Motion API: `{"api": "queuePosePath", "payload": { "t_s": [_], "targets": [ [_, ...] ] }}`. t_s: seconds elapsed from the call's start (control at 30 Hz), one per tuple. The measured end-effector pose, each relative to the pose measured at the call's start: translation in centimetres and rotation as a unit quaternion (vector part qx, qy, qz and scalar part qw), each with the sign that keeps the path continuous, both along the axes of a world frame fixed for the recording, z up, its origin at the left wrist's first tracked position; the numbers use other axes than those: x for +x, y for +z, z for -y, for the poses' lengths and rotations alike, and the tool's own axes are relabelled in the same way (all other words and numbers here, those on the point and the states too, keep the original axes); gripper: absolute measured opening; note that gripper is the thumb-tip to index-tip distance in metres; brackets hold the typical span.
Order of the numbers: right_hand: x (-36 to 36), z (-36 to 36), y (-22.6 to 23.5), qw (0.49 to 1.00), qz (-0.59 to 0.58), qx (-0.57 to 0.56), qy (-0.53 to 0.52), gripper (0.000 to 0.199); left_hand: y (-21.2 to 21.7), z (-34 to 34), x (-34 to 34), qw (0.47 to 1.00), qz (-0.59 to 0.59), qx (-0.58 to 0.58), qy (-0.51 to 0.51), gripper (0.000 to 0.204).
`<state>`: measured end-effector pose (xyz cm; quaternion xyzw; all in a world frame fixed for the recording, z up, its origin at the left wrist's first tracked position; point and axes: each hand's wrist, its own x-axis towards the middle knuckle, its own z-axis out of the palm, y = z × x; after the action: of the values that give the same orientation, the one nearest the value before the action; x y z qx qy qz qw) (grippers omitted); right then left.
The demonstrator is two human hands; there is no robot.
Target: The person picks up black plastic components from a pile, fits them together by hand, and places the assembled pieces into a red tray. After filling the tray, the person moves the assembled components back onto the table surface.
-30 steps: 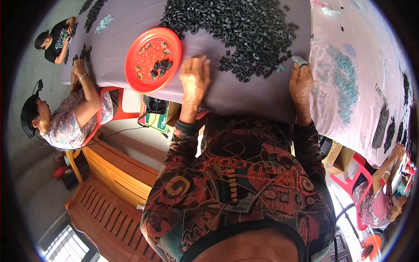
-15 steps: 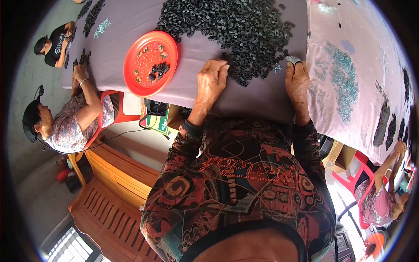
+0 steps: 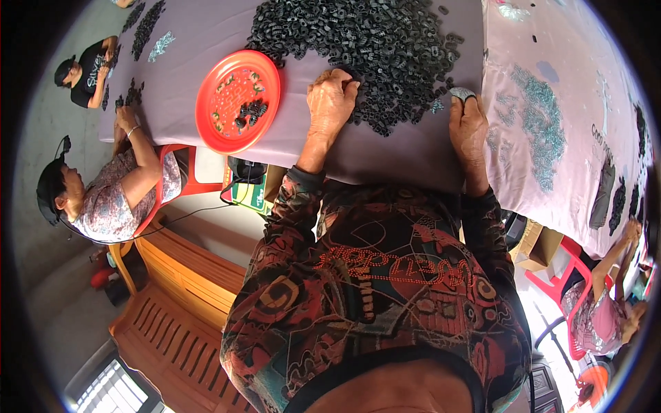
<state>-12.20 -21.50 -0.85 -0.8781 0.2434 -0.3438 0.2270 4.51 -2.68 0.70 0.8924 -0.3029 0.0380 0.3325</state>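
My left hand [image 3: 332, 102] is closed at the near left edge of a big heap of small black ring-like pieces [image 3: 385, 62]. Its fingers are curled in, and whatever they hold is hidden; dark pieces lie right against the fingertips. My right hand [image 3: 469, 127] rests closed near the heap's right side, fingers pinching a small pale grey, rounded thing [image 3: 462, 92]. A dark band crosses one of its fingers. Left of my left hand lies a round red plate [image 3: 206, 103] with a printed pattern, holding a small cluster of black pieces [image 3: 252, 113].
A pinkish-white cloth [image 3: 513, 172] to the right carries scattered teal bits [image 3: 540, 131]. People sit at the far left [image 3: 124, 186] and right [image 3: 599, 310], handling black pieces. A wooden bench [image 3: 172, 330] and cardboard box [image 3: 537, 246] stand below the table edge.
My left hand has moved slightly left and away from me, its fingers more curled under. My right hand has barely moved and keeps the pale grey thing.
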Motion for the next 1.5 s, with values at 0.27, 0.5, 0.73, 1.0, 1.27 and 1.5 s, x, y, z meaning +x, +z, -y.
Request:
{"api": "queuePosePath", "payload": {
  "t_s": [0.27,0.5,0.73,1.0,1.27,1.5],
  "targets": [
    [0.0,-0.1,0.3,1.0,0.004,0.008,0.012,0.01,0.4,0.0,0.2,1.0,0.01,-0.018,0.005,0.02],
    [0.0,0.0,0.1,1.0,-0.003,-0.004,0.021,0.012,0.5,-1.8,-0.6,0.99,-0.024,-0.071,-0.123,0.016],
    [0.1,0.1,-0.3,1.0,0.004,-0.008,0.014,0.014,0.3,-0.9,-1.4,0.996,0.04,0.005,-0.082,0.016],
    [-0.1,0.0,0.0,1.0,0.016,0.016,0.015,0.014,-0.6,-1.0,-1.0,0.994,0.039,-0.053,-0.087,0.011],
    [-0.1,-0.2,0.0,1.0,0.026,0.009,0.006,0.014,-0.3,-1.5,-1.0,0.987,0.046,-0.108,-0.106,0.009],
    [0.0,-0.1,0.0,1.0,0.02,-0.002,0.019,0.014,0.0,-0.2,-0.3,0.992,-0.036,-0.113,0.049,0.018]
  ]
}}
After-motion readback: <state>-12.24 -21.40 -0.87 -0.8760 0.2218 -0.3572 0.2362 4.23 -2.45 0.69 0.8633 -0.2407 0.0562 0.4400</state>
